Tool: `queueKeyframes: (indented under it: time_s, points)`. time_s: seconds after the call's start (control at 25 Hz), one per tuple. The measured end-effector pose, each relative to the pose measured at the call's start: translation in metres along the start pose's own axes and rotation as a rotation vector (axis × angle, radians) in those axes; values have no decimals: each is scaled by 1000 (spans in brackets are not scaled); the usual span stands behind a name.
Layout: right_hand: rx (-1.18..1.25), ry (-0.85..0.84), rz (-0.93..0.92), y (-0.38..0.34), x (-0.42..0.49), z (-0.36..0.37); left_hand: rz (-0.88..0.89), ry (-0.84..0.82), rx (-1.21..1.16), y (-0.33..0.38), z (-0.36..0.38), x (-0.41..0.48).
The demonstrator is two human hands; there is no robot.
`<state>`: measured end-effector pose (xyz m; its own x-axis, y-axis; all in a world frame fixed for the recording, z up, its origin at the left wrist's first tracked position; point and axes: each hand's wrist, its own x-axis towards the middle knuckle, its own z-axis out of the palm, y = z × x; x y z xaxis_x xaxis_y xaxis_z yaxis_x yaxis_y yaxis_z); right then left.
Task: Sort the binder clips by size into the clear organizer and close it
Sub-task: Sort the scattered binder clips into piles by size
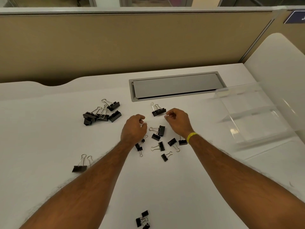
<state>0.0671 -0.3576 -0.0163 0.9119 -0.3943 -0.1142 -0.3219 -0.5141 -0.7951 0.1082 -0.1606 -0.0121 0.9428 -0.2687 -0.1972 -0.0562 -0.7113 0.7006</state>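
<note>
Black binder clips lie scattered on the white desk [49, 129]. A pile of large clips [102, 113] sits at the left, and one more large clip [79, 167] lies by my left forearm. Two medium clips [158, 110] rest just left of my right hand [179, 121], whose fingertips are pinched together with no clip visible in them. My left hand [134, 128] hovers with loosely curled, parted fingers and holds nothing. Several small clips [160, 146] lie between my wrists, and a small bunch [143, 219] lies near me. The clear organizer [257, 129] stands open at the right.
A grey cable hatch [175, 85] is set into the desk behind the clips. A beige partition wall [132, 43] closes off the back. A curved white panel [280, 60] rises at the right behind the organizer.
</note>
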Motion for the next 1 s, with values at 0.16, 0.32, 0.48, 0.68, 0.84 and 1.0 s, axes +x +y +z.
queueKeyframes:
  time_s: [0.16,0.32,0.48,0.68,0.84,1.0]
  points:
    - [-256,-298,-135,6,-23,-1,68,-39,79,0,1,-15]
    - [-428,-347,-222,5,-30,1,116,-59,131,2,4,-26]
    - [-488,-274,-250,1,-36,6,122,-45,136,1,5,-31]
    - [-201,-17,-162,2,-33,5,138,-12,125,-9,3,-32]
    - [-152,139,-62,3,-4,-2,159,9,115,-10,3,-30]
    - [-275,128,-63,-2,21,-1,165,19,121,-13,4,-27]
